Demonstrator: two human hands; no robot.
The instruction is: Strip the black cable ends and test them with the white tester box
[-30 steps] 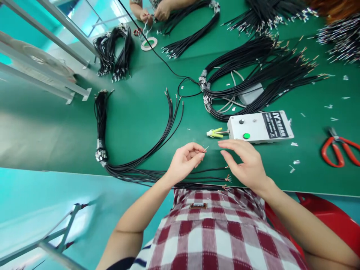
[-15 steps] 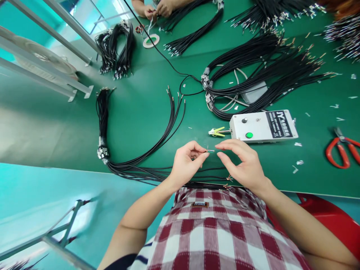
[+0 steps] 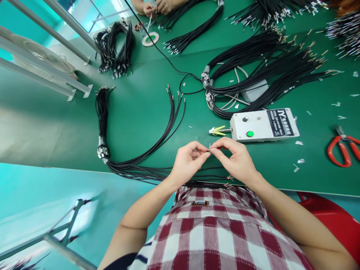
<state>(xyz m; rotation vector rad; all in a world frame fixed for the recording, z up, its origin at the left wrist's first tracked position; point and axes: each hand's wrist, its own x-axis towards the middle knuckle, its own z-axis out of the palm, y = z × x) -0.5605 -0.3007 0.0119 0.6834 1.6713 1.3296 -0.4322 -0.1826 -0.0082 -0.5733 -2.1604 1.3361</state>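
My left hand [image 3: 189,161] pinches the end of a black cable between thumb and forefinger, just over the table's front edge. Right beside it, my right hand [image 3: 234,157] has thumb and forefinger closed on the thin wires at that cable end. Only a bit of wire [image 3: 209,146] sticks up between the fingertips. Below and to the left runs a bundle of black cables [image 3: 140,170], bound near a cluster of metal connectors [image 3: 102,151]. Some frayed copper-coloured cable ends [image 3: 230,177] lie under my right hand.
Beyond my hands sits a white control box [image 3: 264,125] with a green button and a yellow-tipped spindle [image 3: 218,130]. Red-handled pliers [image 3: 341,146] lie at right. More black cable bundles [image 3: 247,75] spread behind. Another person's hands [image 3: 157,7] work at the far side near a tape roll [image 3: 150,39].
My right hand has moved left and its thumb and forefinger have closed on the wires at the cable end. My left hand has kept its pinch.
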